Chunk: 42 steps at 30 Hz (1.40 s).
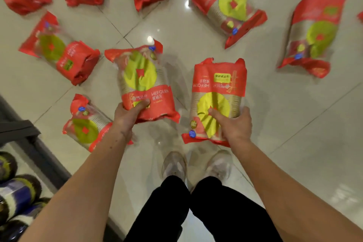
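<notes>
I hold two red packs with yellow-green round labels above the tiled floor. My left hand (127,114) grips the near end of the left pack (141,82), thumb on top over its red band. My right hand (233,124) grips the right pack (216,100) from its right side, thumb laid across the yellow-green circle. Both packs are lifted in front of me, side by side and apart, above my two shoes.
Several more red packs lie scattered on the glossy tile floor (176,25), such as one at the left (59,49), one near my left forearm (86,124) and others at the right (312,37). A dark shelf edge (29,143) with blue rolled goods (17,198) stands at lower left.
</notes>
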Available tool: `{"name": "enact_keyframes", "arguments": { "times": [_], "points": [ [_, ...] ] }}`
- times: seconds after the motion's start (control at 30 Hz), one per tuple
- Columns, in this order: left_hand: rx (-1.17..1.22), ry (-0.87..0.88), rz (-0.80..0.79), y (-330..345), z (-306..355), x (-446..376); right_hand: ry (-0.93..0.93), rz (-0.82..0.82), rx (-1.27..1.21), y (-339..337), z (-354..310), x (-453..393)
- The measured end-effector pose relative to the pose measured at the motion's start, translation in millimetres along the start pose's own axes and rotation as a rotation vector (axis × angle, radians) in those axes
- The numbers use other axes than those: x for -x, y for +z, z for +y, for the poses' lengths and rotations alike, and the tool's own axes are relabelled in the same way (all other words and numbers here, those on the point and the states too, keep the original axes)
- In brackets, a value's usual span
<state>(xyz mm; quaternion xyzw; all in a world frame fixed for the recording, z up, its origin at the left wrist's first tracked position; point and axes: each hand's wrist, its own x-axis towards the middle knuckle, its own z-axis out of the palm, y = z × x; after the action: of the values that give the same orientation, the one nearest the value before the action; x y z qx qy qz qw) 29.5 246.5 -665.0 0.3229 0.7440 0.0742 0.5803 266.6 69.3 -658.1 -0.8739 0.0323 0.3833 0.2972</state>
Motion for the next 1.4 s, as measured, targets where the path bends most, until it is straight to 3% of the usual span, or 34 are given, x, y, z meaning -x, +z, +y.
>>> {"name": "enact_keyframes", "arguments": {
  "times": [0.13,0.37,0.6,0.77,1.03,1.23,1.4],
  "points": [
    [-0.084,0.1,-0.064,-24,69,117,-0.077,-0.029,-0.042,-96,-83,54],
    [-0.146,0.314,-0.172,-66,213,375,-0.208,0.016,-0.218,-294,-232,232],
    [-0.145,0.651,-0.275,-77,337,592,-0.39,0.128,-0.417,-473,-310,382],
    [-0.114,0.885,-0.34,-64,402,692,-0.482,0.252,-0.535,-548,-327,439],
    [-0.17,1.049,-0.648,3,483,760,-0.537,0.486,-0.711,-627,-340,474],
    [-0.305,1.024,-0.882,75,489,795,-0.427,0.714,-0.808,-680,-311,501],
    [-0.433,1.025,-1.063,137,459,823,-0.232,0.905,-0.873,-696,-240,535]
  ]
}}
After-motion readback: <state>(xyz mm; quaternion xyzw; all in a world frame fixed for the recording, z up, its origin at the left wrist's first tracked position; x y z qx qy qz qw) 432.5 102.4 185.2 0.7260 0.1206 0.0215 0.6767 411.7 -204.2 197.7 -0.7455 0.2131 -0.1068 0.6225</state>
